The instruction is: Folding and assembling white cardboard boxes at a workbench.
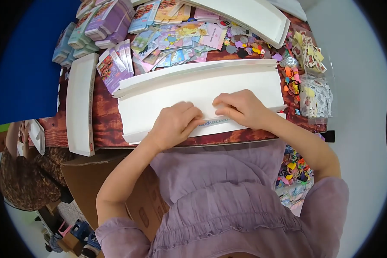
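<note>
A long white cardboard tray (193, 88), partly folded, lies across the table in front of me. Its far wall stands up, and the near wall carries blue printing. My left hand (174, 124) is closed on the near wall left of its middle, thumb on the near side and fingers curled over the inside. On the same wall, a short gap to the right, my right hand (241, 109) pinches with thumb and bent fingers. The fingers hide part of the near fold. At both short ends the cardboard edges look loose.
A finished-looking white tray (79, 103) stands at the left; another white tray (245, 19) lies at the back. Behind are stacked purple card packs (109, 21), colourful pouches (180, 36), small charms (245, 43) and bagged stickers (316, 96). Another person (28, 172) sits far left.
</note>
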Demonstrator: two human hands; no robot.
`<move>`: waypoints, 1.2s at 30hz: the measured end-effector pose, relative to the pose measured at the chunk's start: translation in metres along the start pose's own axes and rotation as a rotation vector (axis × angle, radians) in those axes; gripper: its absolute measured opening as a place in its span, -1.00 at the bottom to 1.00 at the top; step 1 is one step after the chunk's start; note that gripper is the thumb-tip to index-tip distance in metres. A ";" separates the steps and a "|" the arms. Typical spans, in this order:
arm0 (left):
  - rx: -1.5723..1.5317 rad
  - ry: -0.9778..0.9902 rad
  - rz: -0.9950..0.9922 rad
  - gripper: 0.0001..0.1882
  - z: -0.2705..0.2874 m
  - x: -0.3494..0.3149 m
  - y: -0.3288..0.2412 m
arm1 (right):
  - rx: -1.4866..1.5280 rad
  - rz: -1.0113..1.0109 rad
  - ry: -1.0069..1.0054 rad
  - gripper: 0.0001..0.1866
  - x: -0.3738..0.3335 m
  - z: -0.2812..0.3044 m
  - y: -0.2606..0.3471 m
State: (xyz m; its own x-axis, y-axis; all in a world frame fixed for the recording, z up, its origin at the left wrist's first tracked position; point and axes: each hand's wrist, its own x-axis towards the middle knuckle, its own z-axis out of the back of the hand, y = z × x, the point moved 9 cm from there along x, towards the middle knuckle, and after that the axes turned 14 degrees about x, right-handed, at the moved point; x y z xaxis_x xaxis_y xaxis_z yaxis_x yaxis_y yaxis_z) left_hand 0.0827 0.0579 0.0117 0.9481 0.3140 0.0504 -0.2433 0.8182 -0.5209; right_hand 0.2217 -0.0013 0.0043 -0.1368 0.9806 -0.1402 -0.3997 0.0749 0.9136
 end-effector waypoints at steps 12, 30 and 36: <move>0.104 -0.097 -0.041 -0.68 -0.002 0.016 -0.002 | -0.517 0.375 -0.126 -0.55 0.014 -0.009 0.014; 0.473 -0.177 0.238 -0.85 -0.029 0.053 -0.024 | -0.409 0.537 -0.301 -0.63 0.007 0.017 0.019; 0.321 -0.191 0.156 -0.88 -0.027 0.054 -0.022 | -0.520 0.548 -0.210 -0.58 0.009 0.013 0.019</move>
State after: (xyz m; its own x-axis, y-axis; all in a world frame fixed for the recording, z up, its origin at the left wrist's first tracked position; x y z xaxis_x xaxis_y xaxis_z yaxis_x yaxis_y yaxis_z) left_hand 0.1452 0.0443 0.0029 0.8470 0.5053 0.1653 -0.4612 0.8530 -0.2442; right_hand 0.2252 0.0109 0.0252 -0.2837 0.8709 0.4012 -0.7049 -0.4731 0.5285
